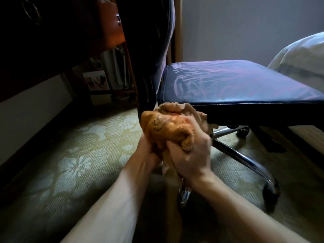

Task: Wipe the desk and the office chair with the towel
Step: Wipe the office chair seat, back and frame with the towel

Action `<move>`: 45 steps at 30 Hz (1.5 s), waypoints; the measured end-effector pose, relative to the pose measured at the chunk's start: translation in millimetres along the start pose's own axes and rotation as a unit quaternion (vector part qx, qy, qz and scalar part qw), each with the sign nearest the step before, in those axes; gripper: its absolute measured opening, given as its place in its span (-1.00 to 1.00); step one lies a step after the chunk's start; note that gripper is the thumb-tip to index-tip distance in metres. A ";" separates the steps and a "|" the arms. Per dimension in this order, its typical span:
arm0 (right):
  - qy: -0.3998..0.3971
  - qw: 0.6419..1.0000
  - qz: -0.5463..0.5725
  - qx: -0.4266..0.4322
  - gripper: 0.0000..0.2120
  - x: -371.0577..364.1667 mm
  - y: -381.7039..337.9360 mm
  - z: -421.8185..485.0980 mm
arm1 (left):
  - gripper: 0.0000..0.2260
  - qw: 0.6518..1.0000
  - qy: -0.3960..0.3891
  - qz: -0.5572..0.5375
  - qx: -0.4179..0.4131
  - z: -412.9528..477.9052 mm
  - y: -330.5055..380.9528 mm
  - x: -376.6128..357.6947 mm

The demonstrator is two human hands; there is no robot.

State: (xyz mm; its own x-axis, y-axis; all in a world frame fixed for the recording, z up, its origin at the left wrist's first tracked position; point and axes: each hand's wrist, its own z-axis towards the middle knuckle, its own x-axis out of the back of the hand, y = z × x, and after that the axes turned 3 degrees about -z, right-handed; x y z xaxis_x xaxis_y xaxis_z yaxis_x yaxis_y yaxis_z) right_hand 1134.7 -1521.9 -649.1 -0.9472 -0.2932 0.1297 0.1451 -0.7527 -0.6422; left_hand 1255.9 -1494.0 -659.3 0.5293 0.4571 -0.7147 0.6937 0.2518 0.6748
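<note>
Patterned carpet [78,163] under chair base [245,160]

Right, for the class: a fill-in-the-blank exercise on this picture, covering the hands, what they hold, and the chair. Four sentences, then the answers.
1. The left hand and right hand both have a grip on a bunched ____.
2. Its colour is ____.
3. Smeared streaks show on the office chair's dark ____.
4. The chair's shiny metal base stands on a carpet patterned with pale ____.

Answers: towel; orange; seat; flowers.
</note>
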 end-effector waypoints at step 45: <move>0.093 0.955 -0.189 0.207 -0.67 26.2 22.9 15.5 | -0.79 0.980 0.172 0.096 0.006 -2.4 -4.2 -13.4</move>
State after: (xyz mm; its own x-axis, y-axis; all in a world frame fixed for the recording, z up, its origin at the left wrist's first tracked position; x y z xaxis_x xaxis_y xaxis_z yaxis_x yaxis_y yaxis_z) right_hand 1117.6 -1556.0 -648.7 -0.9829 0.1272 0.1328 -0.1541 -0.9640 -0.2169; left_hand 1244.8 -1499.1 -652.1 0.4563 0.7561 -0.4692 0.6040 0.1241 0.7873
